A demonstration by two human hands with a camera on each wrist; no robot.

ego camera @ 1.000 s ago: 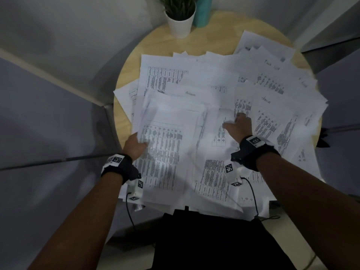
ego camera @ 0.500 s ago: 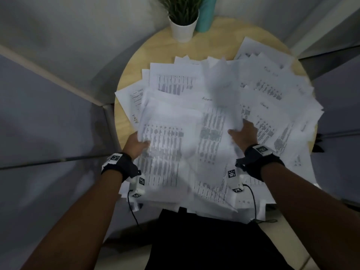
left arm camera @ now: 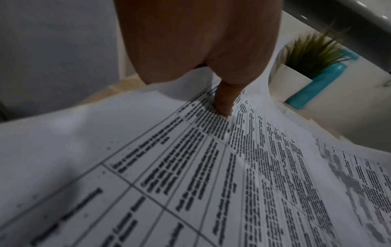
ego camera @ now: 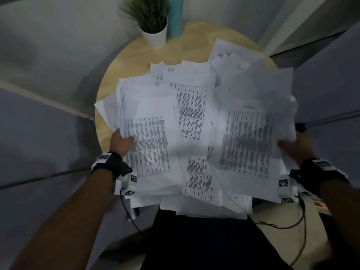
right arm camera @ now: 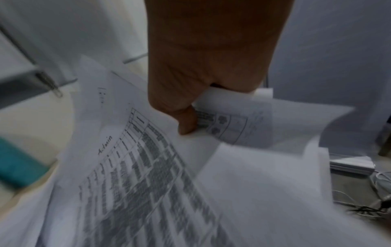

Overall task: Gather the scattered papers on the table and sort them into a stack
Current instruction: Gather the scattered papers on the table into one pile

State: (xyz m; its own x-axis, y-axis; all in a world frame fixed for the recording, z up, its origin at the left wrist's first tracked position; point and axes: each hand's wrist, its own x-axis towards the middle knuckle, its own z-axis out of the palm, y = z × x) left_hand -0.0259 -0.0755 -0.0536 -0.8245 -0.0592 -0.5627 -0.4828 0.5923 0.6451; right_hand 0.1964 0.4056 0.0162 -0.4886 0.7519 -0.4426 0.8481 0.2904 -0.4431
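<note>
Several white printed papers (ego camera: 194, 121) lie in a loose overlapping heap across the round wooden table (ego camera: 116, 75). My left hand (ego camera: 121, 143) grips the left edge of a bundle of sheets (ego camera: 150, 145), its thumb (left arm camera: 224, 103) pressing on top of the printed table. My right hand (ego camera: 294, 147) holds the right edge of a lifted sheet headed "Admin" (ego camera: 249, 133), with the thumb (right arm camera: 186, 123) on top and the fingers hidden under the paper (right arm camera: 148, 167). Both held bundles are raised above the heap.
A small potted plant in a white pot (ego camera: 153, 30) and a teal cylinder (ego camera: 175, 16) stand at the table's far edge. Grey walls close in on both sides. Cables (ego camera: 282, 225) hang near my right wrist, above the floor.
My right hand moved from the middle of the heap out to the right edge and lifted sheets there. The papers are pulled closer together. The left hand kept its grip.
</note>
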